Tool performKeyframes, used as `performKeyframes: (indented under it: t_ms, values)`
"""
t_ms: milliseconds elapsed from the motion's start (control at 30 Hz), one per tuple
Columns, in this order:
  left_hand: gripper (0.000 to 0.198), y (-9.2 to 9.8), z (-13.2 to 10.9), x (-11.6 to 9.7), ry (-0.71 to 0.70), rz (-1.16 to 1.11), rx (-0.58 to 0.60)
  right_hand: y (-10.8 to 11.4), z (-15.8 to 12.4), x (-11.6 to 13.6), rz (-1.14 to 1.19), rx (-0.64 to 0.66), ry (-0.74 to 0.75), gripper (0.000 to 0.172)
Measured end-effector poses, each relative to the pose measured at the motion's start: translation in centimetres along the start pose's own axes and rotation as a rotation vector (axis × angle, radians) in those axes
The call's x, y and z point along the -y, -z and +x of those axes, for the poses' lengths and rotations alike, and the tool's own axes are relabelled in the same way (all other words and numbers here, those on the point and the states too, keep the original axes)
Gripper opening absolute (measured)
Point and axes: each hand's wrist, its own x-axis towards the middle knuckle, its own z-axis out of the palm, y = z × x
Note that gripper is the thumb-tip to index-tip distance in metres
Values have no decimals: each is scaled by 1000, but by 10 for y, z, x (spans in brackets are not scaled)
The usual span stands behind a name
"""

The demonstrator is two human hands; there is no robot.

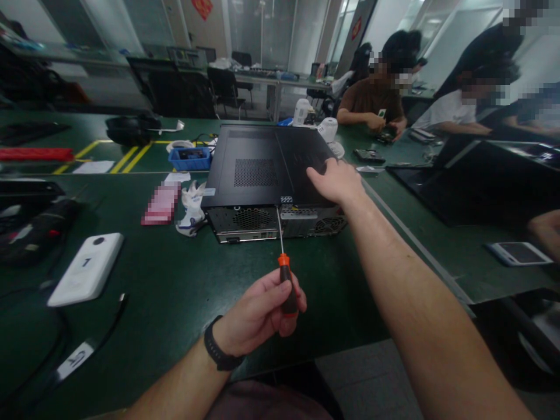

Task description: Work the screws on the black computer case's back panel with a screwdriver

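A black computer case [258, 143] lies flat on the green table, its rear panel with vents and ports facing me. My left hand [266, 306] is closed around the black and red handle of a screwdriver [286, 286]. The screwdriver's shaft points away from me, and its tip meets the upper edge of the rear panel near the middle. Whether the tip sits in a screw is too small to tell. My right hand [335, 179] rests on the right part of the case's top, thumb stretched apart; its other fingers are partly hidden.
Left of the case are a white glove [191, 207], a pink packet [161, 203] and a blue bin [189, 157]. A white power bank [87, 269] and a cable [114, 321] lie nearer. At right are a laptop [472, 175], a phone [520, 254] and seated people.
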Motion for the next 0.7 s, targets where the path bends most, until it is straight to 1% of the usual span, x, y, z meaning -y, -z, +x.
performKeyframes:
  t_ms: [133,200,300,367,433,533,700]
  values:
    - [26,3,-1,2,-10,-4,75,-1,0,-1,3,-18,3,77]
    - [27,3,-1,0,1,-13,69,-1,0,-1,6,-20,3,77]
    - [36,1,-2,-3,31,-35,41,-1,0,0,2,-15,2,77]
    - [38,0,-2,-4,50,-63,42,0,0,0,-2,-10,2,77]
    - [33,1,-2,-4,58,-79,51,0,0,0,-3,-6,1,78]
    - [22,4,-2,-1,29,-67,66,0,0,1,-2,-8,-1,78]
    - [22,5,-2,2,-29,-60,124,-1,0,0,0,-18,2,77]
